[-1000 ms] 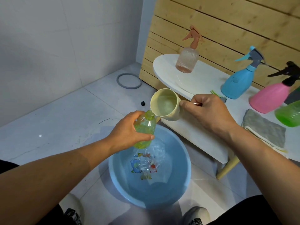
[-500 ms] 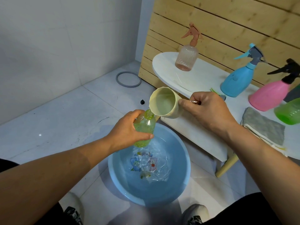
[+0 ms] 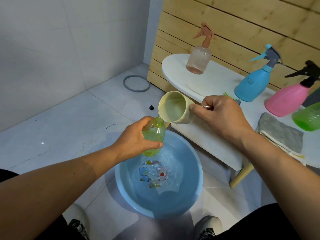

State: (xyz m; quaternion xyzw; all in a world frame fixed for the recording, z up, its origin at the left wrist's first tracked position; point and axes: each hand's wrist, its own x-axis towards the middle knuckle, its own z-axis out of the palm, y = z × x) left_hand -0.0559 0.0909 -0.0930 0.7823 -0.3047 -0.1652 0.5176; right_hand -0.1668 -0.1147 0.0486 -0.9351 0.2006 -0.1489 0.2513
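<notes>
the left hand [image 3: 136, 141] grips the green bottle [image 3: 153, 136] upright above the blue basin [image 3: 194, 172] on the floor. the right hand [image 3: 223, 118] holds the cream cup [image 3: 174, 108] by its handle, tipped with its lip at the bottle's mouth, beside the white table [image 3: 213, 84].

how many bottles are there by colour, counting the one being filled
peach spray bottle: 1
blue spray bottle: 1
pink spray bottle: 1
yellow-green bottle in the left hand: 1
green bottle at the right edge: 1
total: 5
</notes>
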